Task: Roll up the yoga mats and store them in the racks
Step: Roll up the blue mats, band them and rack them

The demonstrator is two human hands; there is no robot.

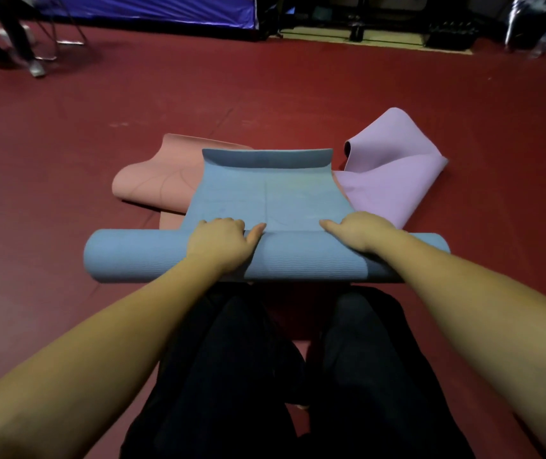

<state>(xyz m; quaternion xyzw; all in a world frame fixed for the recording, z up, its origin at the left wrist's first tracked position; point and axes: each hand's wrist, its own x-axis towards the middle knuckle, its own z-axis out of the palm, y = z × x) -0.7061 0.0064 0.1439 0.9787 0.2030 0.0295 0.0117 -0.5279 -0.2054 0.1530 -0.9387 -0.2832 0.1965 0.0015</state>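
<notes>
Both hands sit on top of the thick rolled part of the blue foam yoga mat [265,256]: the left hand [222,240] curls its fingers over the far side of the roll with the thumb laid along it, and the right hand [357,231] lies flatter, fingers reaching forward over the roll's crest. The roll rests on the dark red floor [298,94] just in front of the person's knees, with a short flat stretch left, its far edge curling upward. Under that stretch lie a crumpled salmon-pink mat [155,180] on the left and a folded lilac mat [394,173] on the right (both not yet rolled). The likely trouble is that the roll drifts crooked, since the hands sit off-centre and the roll's left end juts far out. The pink and lilac mats beneath could also snag or be dragged along. No rack is in view.
</notes>
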